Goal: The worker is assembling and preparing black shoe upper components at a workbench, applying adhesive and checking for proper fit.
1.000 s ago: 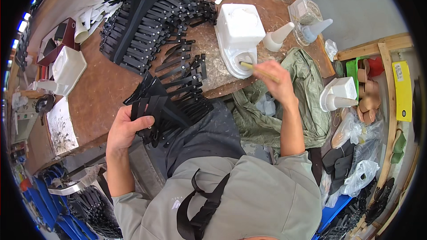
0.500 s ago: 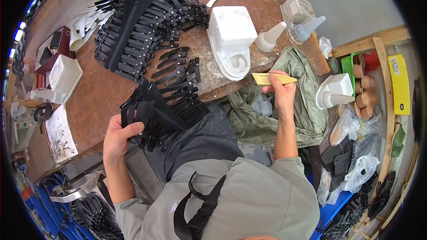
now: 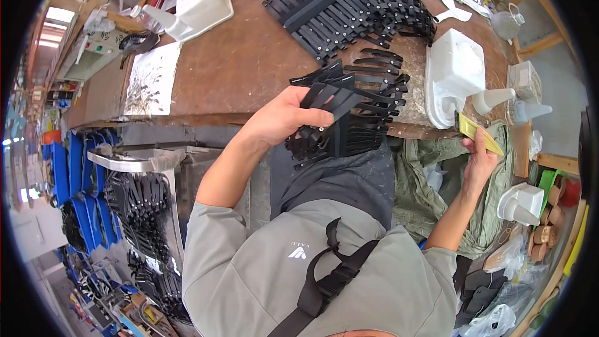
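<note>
My left hand (image 3: 290,115) is closed around a bundle of black straps (image 3: 334,101) at the table's front edge, thumb on top. More narrow strips with small metal studs fan out from it over my lap and the table. Between the fingers and thumb of my right hand (image 3: 479,159) is a flat yellow brush (image 3: 479,133), its dark tip pointing up and left. That tip is beside the rounded opening of a white plastic glue pot (image 3: 457,65); whether they touch, I cannot tell. A large pile of black studded straps (image 3: 349,9) lies farther back.
White nozzle cones (image 3: 493,100) stand right of the pot. Another white pot (image 3: 203,9) sits back left, near a stained white sheet (image 3: 153,81). Green cloth (image 3: 412,193) hangs below the table edge at right. A metal-edged rack (image 3: 140,161) with black straps stands at left.
The view has swung left, so the table and straps appear farther right. The brush has gone from nearly level to slanted, tip up. Both hands keep their hold.
</note>
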{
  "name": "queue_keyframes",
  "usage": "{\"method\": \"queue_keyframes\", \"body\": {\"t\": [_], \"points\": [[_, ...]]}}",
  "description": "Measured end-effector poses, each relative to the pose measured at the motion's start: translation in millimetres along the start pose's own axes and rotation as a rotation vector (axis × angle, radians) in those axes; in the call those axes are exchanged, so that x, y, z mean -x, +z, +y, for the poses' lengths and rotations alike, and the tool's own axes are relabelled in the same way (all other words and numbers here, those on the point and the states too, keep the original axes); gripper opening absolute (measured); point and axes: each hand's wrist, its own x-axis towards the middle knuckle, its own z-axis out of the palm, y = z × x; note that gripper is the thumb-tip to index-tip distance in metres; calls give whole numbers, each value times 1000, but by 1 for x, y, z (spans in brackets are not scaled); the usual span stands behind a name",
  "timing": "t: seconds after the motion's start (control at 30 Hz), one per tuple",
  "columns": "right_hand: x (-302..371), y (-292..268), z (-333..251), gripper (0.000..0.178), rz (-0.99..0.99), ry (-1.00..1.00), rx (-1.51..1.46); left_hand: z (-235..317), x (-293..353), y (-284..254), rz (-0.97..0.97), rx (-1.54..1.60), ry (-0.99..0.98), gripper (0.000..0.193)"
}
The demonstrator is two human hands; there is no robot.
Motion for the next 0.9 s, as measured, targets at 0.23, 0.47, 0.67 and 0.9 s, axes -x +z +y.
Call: {"method": "queue_keyframes", "body": {"t": [0.23, 0.47, 0.67, 0.9], "points": [[7, -5, -37, 25, -69, 16, -259, 18, 12, -5, -24, 32, -9, 10], [37, 138, -131, 19, -589, -229, -506, 13, 15, -5, -40, 45, 11, 11], [38, 184, -159, 13, -837, -296, -295, 12, 13, -9, -73, 79, 22, 22], [35, 194, -167, 12, -829, -371, -123, 16, 17, -9, -102, 62, -25, 30]]}}
